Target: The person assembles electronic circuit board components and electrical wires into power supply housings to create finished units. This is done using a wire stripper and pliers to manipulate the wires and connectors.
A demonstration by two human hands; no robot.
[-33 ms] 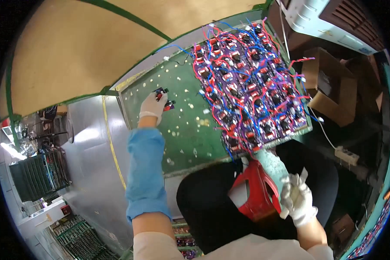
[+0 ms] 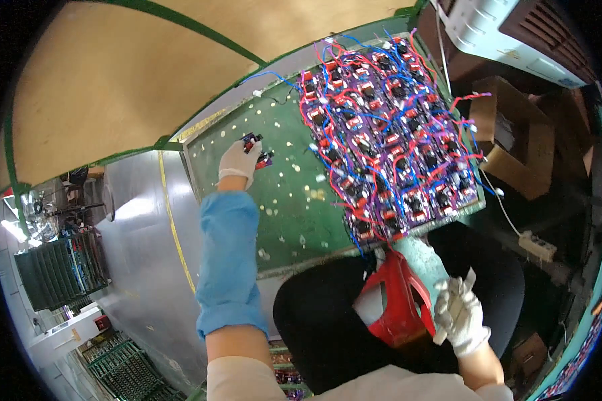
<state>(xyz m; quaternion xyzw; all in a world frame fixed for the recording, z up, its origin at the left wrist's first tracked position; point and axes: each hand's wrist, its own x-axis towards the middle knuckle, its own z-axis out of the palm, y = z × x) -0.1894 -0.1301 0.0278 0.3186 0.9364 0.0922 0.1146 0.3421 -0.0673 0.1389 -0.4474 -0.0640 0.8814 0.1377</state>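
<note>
Part: small red-black part (image 2: 249,140) pinched in left hand (image 2: 239,162) fingers over bare green board (image 2: 284,200).
Right hand (image 2: 460,314): fingers clenched on teal handle (image 2: 418,260).
Box: brown carton (image 2: 515,144) right of board.

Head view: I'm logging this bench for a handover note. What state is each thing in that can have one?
Green board: tilted up, right part filled with wired modules, left part bare.
Wired modules: packed in rows, red, blue and purple wires tangled over them.
Left hand: gloved, holding a small red module at the board.
Right hand: gloved, resting by a red basket.
Cardboard box: open.
</note>
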